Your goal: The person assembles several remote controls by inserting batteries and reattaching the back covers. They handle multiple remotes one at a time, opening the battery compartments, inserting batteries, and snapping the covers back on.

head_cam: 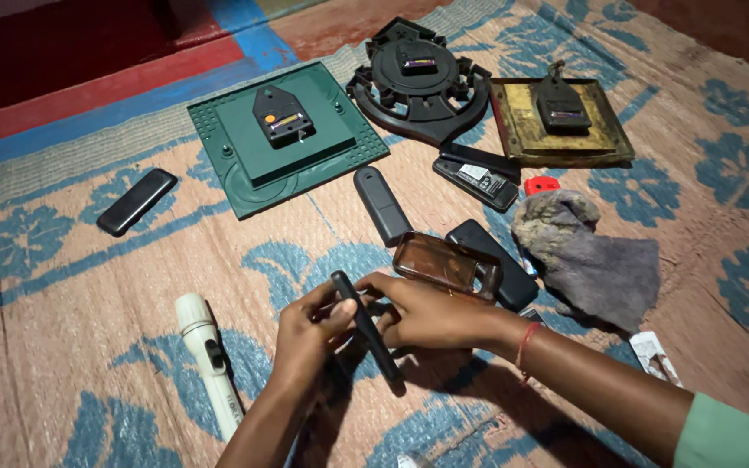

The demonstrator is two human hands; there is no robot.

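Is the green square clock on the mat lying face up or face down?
Face down. The green square clock shows its plain back with the black movement box mounted at the centre; no dial or hands visible.

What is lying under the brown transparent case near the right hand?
Under the brown transparent case lies a black remote control; its upper end and right side show. The rest is covered, so its buttons cannot be seen. Both rest on the woven mat.
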